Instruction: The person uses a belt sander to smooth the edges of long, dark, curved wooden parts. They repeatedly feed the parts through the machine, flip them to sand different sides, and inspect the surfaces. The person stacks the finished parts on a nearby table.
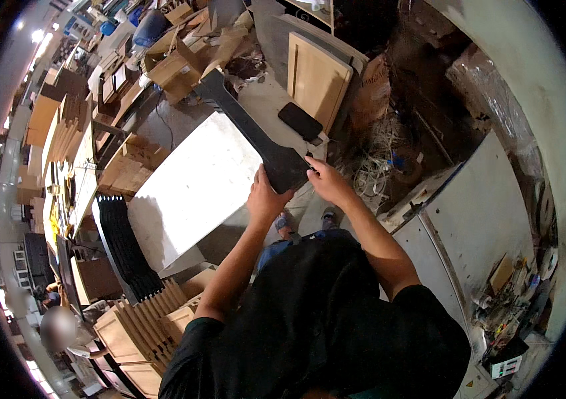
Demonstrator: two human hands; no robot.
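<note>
A long black board [251, 130], narrow in the middle and wider at both ends, points away from me to the upper left. Its near end is between my hands, and its far end reaches past the white tabletop [193, 179]. My left hand [267, 199] grips the near end from the left and below, with its fingers closed against the edge. At the right edge, my right hand [327, 181] has its fingers bent round the corner; part of them is hidden. Several similar black pieces [126, 249] stand in a row along the tabletop's left end.
A dark phone [300, 122] lies on a pale surface beyond the board, beside a leaning wooden panel [317, 76]. Stacked wooden doors [138, 332] are at lower left. A grey metal cabinet [489, 219] stands on my right. At far left is a blurred person [58, 329].
</note>
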